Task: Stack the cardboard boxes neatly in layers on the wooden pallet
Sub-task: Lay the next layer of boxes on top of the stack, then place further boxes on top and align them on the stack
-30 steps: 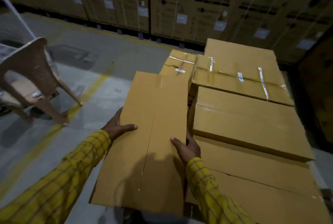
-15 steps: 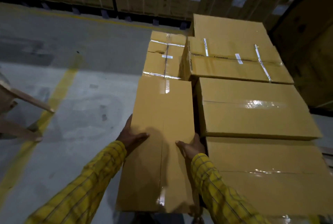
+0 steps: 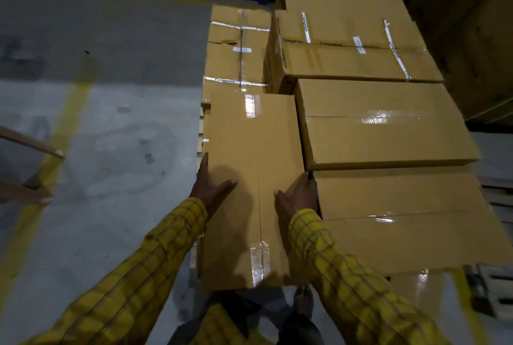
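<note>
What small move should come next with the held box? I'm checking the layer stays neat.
Probably slide the held box rightward, flush against the neighbouring box. Left hand and right hand grip its sides; a dark gap shows between them, and its near end overhangs the pallet.

My sleeves (image 3: 155,269) are yellow with a dark check. The cardboard boxes (image 3: 383,122) are plain tan-brown, some with glossy clear tape, others with white tape (image 3: 238,82) printed in dark letters. A yellow line (image 3: 63,128) crosses the grey floor (image 3: 125,39).
</note>
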The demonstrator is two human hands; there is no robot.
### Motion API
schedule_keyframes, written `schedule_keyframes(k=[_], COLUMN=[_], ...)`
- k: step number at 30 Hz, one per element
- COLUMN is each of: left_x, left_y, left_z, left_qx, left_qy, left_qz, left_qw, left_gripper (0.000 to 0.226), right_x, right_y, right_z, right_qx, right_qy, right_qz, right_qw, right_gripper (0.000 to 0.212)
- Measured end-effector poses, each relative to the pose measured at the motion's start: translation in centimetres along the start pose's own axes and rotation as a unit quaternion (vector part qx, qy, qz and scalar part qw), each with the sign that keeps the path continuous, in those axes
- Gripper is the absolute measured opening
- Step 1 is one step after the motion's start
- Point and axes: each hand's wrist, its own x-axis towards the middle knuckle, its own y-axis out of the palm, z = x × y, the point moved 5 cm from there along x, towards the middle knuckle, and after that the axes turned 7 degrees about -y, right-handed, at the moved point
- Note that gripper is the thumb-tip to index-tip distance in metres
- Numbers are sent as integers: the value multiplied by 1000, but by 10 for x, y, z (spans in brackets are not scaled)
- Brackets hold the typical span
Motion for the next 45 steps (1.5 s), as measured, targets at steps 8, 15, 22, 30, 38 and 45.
schedule_keyframes(k=[8, 15, 22, 30, 38, 45], left_x=[0, -6, -2, 7, -41, -132], left_y=[5, 12, 13, 10, 69, 245], left_z=[10, 7, 11, 21, -17, -71], left_qx=[3, 26, 29, 74, 321, 262], left_qy=[5, 27, 36, 31, 161, 317], left_qz=[-19, -62, -63, -87, -77, 81], left_qw=[1000, 997, 997, 993, 930, 908], left_gripper=[113, 103, 103, 106, 103, 88], right_x=[-27, -41, -31, -33, -56, -93], right_y=[1, 19, 8, 18, -19, -104], right_z=[-4, -11, -26, -30, -32, -155], right_qx=[-96, -87, -23, -48, -48, 58], right_qy=[-75, -75, -87, -127, -168, -105], right_qz=[-43, -37, 1, 16, -46, -160], right_qw=[992, 993, 996, 991, 983, 980], right_gripper=[90, 88, 104, 105, 86, 79])
